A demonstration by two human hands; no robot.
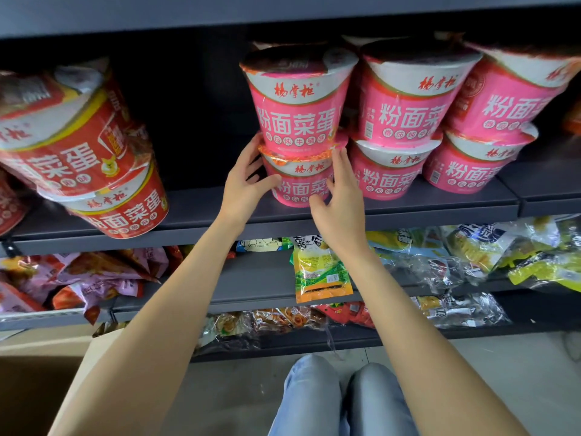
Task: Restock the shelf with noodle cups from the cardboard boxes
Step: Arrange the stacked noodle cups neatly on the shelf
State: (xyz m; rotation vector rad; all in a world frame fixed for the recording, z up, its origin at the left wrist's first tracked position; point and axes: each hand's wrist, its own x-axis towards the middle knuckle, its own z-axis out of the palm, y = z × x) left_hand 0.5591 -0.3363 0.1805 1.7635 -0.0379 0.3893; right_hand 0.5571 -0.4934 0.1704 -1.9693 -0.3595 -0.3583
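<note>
Six pink cups (298,99), three red cups (66,133).

Snack packets (323,272) on lower shelves
</note>
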